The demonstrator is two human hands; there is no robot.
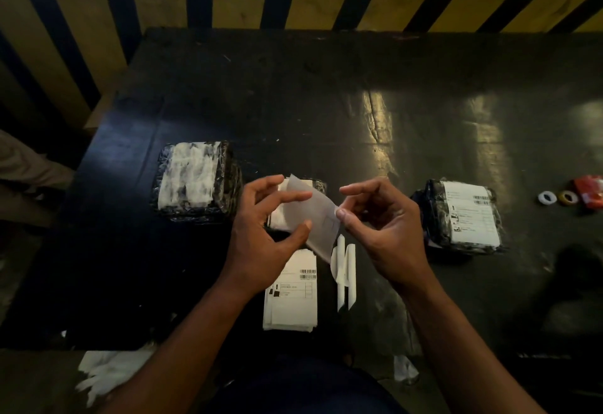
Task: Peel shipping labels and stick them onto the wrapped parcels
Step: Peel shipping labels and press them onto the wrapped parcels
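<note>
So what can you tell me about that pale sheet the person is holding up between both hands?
The sheet is a thin, pale, slightly see-through rectangle, like label backing or a label seen from behind; no print is readable on it. It hangs tilted above the dark table, not lying flat. The left hand pinches its left side between thumb and fingers, while the right hand grips its right edge at the thumb tip. Behind it sits a wrapped parcel, mostly hidden.

No words or numbers can be read. The stack of labels point(292, 289) at the near edge of the table point(326, 94) shows barcodes and blurred print lines. The parcel point(460, 216) to the right of that stack bears a label with barcodes too, its text too small to make out.
</note>
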